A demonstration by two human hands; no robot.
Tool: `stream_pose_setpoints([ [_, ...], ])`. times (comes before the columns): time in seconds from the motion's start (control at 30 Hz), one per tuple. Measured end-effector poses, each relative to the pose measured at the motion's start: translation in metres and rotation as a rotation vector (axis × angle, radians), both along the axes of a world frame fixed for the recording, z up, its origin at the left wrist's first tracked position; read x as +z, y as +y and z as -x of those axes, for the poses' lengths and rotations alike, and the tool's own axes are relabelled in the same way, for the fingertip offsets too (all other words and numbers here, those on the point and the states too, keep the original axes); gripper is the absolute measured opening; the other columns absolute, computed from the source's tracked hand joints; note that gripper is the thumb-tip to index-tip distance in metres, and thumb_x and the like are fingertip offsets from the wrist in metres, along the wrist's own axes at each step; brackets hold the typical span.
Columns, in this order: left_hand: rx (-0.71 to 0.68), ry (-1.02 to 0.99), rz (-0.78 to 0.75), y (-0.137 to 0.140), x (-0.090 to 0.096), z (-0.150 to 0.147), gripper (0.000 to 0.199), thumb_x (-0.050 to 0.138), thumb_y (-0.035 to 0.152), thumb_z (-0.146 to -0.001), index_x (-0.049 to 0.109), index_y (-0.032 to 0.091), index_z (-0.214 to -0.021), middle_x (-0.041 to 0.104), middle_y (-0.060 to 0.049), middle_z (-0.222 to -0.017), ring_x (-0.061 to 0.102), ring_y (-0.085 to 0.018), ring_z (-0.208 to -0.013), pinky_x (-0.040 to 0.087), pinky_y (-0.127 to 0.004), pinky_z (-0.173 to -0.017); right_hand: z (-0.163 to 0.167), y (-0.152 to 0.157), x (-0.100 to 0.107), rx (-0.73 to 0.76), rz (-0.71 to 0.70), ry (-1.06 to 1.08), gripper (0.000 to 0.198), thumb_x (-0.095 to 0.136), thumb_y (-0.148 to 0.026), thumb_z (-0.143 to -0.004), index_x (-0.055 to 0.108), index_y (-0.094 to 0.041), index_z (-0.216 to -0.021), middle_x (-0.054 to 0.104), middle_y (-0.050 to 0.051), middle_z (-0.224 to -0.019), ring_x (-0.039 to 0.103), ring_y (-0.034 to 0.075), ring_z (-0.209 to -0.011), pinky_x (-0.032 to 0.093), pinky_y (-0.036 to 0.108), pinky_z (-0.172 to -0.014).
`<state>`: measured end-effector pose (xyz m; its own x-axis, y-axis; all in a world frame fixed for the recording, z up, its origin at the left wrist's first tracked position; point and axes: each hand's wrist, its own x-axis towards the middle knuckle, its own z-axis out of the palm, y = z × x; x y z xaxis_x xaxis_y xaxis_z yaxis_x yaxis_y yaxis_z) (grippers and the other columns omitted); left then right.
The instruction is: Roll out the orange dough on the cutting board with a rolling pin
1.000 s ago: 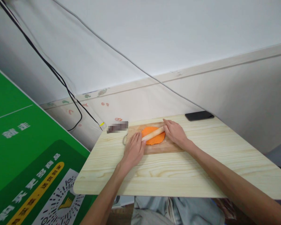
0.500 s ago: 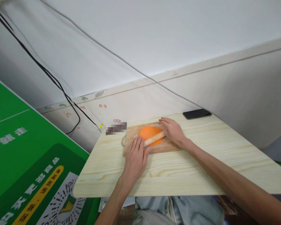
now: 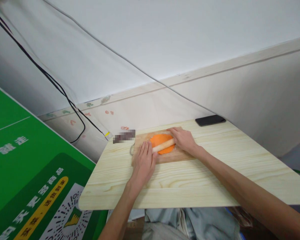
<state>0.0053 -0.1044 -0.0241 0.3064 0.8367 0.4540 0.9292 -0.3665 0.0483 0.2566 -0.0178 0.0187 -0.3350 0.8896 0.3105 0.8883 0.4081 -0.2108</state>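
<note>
A pale wooden rolling pin lies slantwise across a flat orange sheet of dough. Under the sheet is a wooden cutting board with a metal loop handle at its left end. My left hand is closed over the pin's near-left end, its fingers long and close together. At the other end, my right hand holds the pin under its palm, with the fingers reaching over the board's far edge. Both ends of the pin are hidden beneath the hands.
On the pale wood-grain table, a black phone lies at the back right. A pixelated dark item is at the back left. Cables hang along the wall, and a green printed panel stands to the left.
The rolling pin has shifted slightly away from me over the orange dough, and both hands have moved with it. The board and phone stay in place.
</note>
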Motion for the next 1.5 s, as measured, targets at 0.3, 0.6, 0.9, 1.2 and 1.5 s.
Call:
stream_pose_setpoints([
  [0.3, 0.068, 0.027, 0.144, 0.046, 0.017, 0.007, 0.063, 0.023, 0.045, -0.118, 0.05, 0.007, -0.161, 0.052, -0.022, -0.17, 0.041, -0.034, -0.165, 0.034, -0.054, -0.135, 0.012, 0.013, 0.002, -0.029, -0.062, -0.085, 0.055, 0.035, -0.026, -0.113, 0.056, -0.012, -0.162, 0.072, 0.014, -0.15, 0.065, 0.027, -0.139, 0.05, 0.038, -0.115],
  [0.6, 0.018, 0.132, 0.139, 0.099, 0.019, 0.019, 0.044, 0.035, 0.025, -0.114, 0.061, 0.013, -0.147, 0.065, -0.024, -0.153, 0.052, -0.033, -0.154, 0.039, -0.062, -0.129, 0.022, 0.041, 0.009, -0.057, 0.04, -0.184, 0.053, 0.035, -0.03, -0.113, 0.063, -0.016, -0.156, 0.072, 0.014, -0.15, 0.065, 0.028, -0.139, 0.051, 0.04, -0.112],
  [0.9, -0.042, 0.098, 0.071, 0.092, -0.007, 0.027, 0.043, 0.032, 0.018, -0.113, 0.071, 0.014, -0.13, 0.066, -0.02, -0.157, 0.057, -0.029, -0.152, 0.044, -0.054, -0.129, 0.014, -0.018, -0.008, -0.038, -0.155, -0.261, 0.063, 0.023, -0.032, -0.117, 0.063, 0.004, -0.148, 0.069, 0.027, -0.15, 0.061, 0.036, -0.143, 0.044, 0.048, -0.119],
  [1.2, -0.03, -0.049, 0.113, 0.091, 0.001, 0.024, 0.045, 0.03, 0.026, -0.116, 0.073, 0.018, -0.127, 0.072, -0.014, -0.149, 0.06, -0.023, -0.149, 0.041, -0.044, -0.131, 0.017, -0.039, -0.009, -0.111, -0.137, -0.251, 0.067, 0.025, -0.039, -0.117, 0.059, 0.004, -0.155, 0.064, 0.026, -0.157, 0.051, 0.04, -0.154, 0.039, 0.053, -0.126],
  [1.5, -0.014, 0.048, 0.143, 0.086, 0.005, 0.027, 0.04, 0.035, 0.021, -0.113, 0.07, 0.012, -0.128, 0.069, -0.021, -0.15, 0.057, -0.029, -0.151, 0.043, -0.05, -0.128, 0.02, 0.023, 0.01, 0.015, -0.012, -0.253, 0.053, 0.029, -0.035, -0.118, 0.072, -0.018, -0.145, 0.075, 0.013, -0.146, 0.058, 0.029, -0.147, 0.041, 0.045, -0.123],
])
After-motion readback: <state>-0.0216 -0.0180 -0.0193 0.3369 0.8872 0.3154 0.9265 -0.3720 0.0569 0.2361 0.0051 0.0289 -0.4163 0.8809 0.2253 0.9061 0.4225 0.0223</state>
